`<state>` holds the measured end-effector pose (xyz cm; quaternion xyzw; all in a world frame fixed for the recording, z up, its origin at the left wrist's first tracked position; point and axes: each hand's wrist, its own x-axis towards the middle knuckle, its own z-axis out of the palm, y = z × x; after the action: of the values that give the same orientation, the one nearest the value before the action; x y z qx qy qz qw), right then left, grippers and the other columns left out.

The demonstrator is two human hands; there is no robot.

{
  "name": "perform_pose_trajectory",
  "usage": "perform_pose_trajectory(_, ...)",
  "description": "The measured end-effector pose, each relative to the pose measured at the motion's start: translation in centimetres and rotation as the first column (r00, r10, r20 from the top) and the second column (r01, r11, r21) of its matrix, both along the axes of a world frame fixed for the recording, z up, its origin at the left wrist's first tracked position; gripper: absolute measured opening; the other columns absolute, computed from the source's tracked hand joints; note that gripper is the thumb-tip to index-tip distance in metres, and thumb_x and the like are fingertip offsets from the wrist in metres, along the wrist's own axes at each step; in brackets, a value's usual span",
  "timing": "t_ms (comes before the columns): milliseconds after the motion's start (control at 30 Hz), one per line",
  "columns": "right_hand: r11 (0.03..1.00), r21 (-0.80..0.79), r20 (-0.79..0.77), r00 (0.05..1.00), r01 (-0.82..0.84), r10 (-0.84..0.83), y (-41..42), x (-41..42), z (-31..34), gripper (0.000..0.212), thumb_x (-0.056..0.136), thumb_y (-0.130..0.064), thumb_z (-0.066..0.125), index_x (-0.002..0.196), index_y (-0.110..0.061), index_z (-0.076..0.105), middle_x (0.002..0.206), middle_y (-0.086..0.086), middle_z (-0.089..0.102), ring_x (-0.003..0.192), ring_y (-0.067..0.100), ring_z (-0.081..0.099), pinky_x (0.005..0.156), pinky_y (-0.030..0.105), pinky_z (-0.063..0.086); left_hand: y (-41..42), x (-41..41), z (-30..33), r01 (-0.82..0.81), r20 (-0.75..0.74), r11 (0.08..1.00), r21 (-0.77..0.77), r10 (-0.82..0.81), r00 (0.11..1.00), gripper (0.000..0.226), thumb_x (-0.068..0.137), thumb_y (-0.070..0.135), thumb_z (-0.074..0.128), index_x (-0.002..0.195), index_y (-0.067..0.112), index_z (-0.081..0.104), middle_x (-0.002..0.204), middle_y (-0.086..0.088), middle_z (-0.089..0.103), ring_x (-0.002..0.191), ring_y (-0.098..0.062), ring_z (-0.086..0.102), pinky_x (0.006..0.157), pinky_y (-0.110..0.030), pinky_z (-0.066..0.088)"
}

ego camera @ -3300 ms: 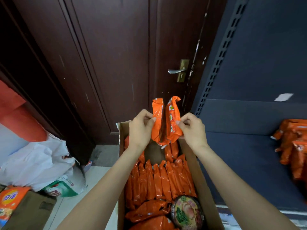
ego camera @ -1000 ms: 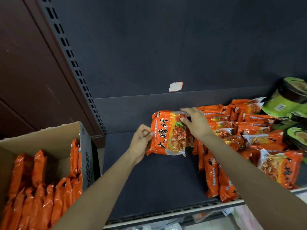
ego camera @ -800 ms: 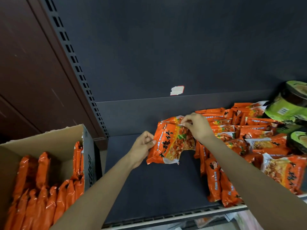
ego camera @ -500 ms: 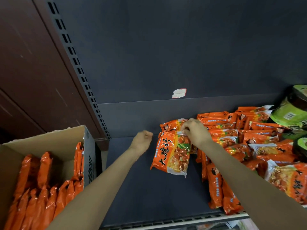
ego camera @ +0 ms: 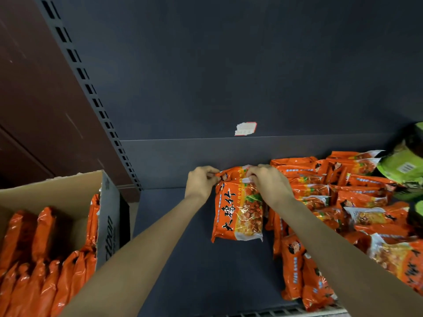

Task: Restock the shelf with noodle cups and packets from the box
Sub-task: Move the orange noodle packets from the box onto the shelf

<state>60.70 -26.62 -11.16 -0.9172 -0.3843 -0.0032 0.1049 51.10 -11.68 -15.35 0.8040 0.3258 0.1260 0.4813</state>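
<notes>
While both arms reach over the dark shelf (ego camera: 183,271), the left hand (ego camera: 199,182) pinches the upper left corner of an orange noodle packet (ego camera: 238,213), and the right hand (ego camera: 266,181) grips the sealed top edge of the same packet with curled fingers. The packet lies face up on the shelf floor, its top toward the back wall, and a second orange packet (ego camera: 233,173) shows just behind its top edge, between the two hands. To the right, touching or nearly touching the held packet, a pile of orange packets (ego camera: 343,202) covers the shelf in loose, overlapping rows, some flat and some standing on edge near the front lip. Green noodle cups (ego camera: 405,165) lie tipped at the far right edge. On the left, beside the slotted upright (ego camera: 91,92), an open cardboard box (ego camera: 107,216) holds more orange packets standing in rows. A torn white label (ego camera: 245,128) sticks to the back panel.
</notes>
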Motion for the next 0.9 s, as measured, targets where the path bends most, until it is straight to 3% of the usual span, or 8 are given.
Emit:
perform_pose_trajectory(133,0.999,0.001,0.068,0.997,-0.038,0.038,0.1,0.2,0.2,0.024,0.09,-0.002,0.053,0.101,-0.018,0.067,0.099,0.001,0.066,0.095,0.018,0.059,0.081,0.026,0.043,-0.1,0.5,0.6,-0.042,0.035,0.995,0.093,0.038,0.999,0.011,0.088,0.01,0.063,0.08,0.014,0.069,0.081,-0.001,0.071,0.076,-0.012,0.067,0.078,-0.034,0.057)
perform_pose_trajectory(267,0.998,0.053,0.112,0.993,-0.032,0.026,0.3,0.8,0.5,0.025,0.089,-0.002,0.055,0.104,-0.018,0.066,0.102,0.001,0.066,0.097,0.019,0.058,0.08,0.028,0.045,-0.5,0.4,2.2,-0.062,0.162,0.998,0.029,0.056,0.985,0.014,0.093,0.008,0.055,0.083,0.013,0.063,0.082,-0.004,0.068,0.077,-0.016,0.068,0.075,-0.035,0.058)
perform_pose_trajectory(433,0.977,0.211,0.166,0.986,-0.033,-0.003,0.2,1.2,1.5,0.025,0.08,0.007,0.063,0.099,-0.008,0.068,0.095,0.007,0.065,0.095,0.025,0.057,0.067,0.034,0.05,-1.1,0.1,3.3,-0.115,0.333,0.99,-0.086,0.138,0.933,0.014,0.092,0.007,0.056,0.083,0.013,0.063,0.082,-0.004,0.068,0.08,-0.017,0.068,0.076,-0.033,0.058)
perform_pose_trajectory(500,0.97,0.239,0.194,0.981,-0.033,-0.014,-0.3,1.1,1.3,0.024,0.077,0.008,0.067,0.096,-0.006,0.069,0.091,0.009,0.066,0.09,0.027,0.06,0.063,0.033,0.052,-1.2,0.1,3.1,-0.091,0.323,0.993,-0.081,0.113,0.94,0.014,0.091,0.009,0.058,0.081,0.017,0.063,0.083,0.0,0.068,0.081,-0.015,0.067,0.078,-0.03,0.056)
perform_pose_trajectory(600,0.984,0.178,0.177,0.984,-0.008,-0.024,-0.7,0.6,0.7,0.024,0.079,0.004,0.067,0.1,-0.007,0.069,0.093,0.008,0.066,0.092,0.025,0.059,0.069,0.032,0.051,-1.3,0.0,3.0,-0.053,0.217,0.999,-0.012,0.054,0.975,0.009,0.09,0.012,0.06,0.084,0.016,0.064,0.085,0.005,0.066,0.081,-0.008,0.061,0.073,-0.013,0.048)
perform_pose_trajectory(700,0.981,0.192,0.186,0.982,-0.01,-0.026,-0.4,0.5,0.4,0.025,0.076,0.005,0.069,0.097,-0.008,0.07,0.09,0.007,0.067,0.088,0.025,0.06,0.069,0.033,0.051,-1.1,0.1,3.5,-0.032,0.206,0.999,-0.009,0.033,0.978,0.003,0.089,0.014,0.062,0.091,0.015,0.065,0.09,0.005,0.066,0.085,-0.004,0.061,0.073,-0.009,0.047)
perform_pose_trajectory(800,0.979,0.202,0.199,0.979,-0.008,-0.033,-0.2,0.5,0.4,0.026,0.071,0.007,0.073,0.093,-0.008,0.071,0.085,0.007,0.068,0.083,0.025,0.061,0.067,0.033,0.052,-0.9,-0.1,4.0,0.039,0.186,0.999,0.005,-0.039,0.982,0.012,0.088,0.019,0.065,0.099,0.015,0.064,0.098,0.003,0.066,0.09,-0.007,0.062,0.077,-0.013,0.049)
perform_pose_trajectory(900,0.983,0.181,0.148,0.988,0.012,-0.039,-0.2,0.2,0.7,0.023,0.084,-0.002,0.064,0.105,-0.01,0.067,0.1,0.007,0.065,0.097,0.024,0.057,0.079,0.035,0.049,-1.0,-0.4,4.1,0.07,0.127,0.988,0.139,-0.088,0.988,0.016,0.088,0.02,0.064,0.104,0.016,0.063,0.105,-0.001,0.063,0.093,-0.011,0.062,0.082,-0.022,0.052)
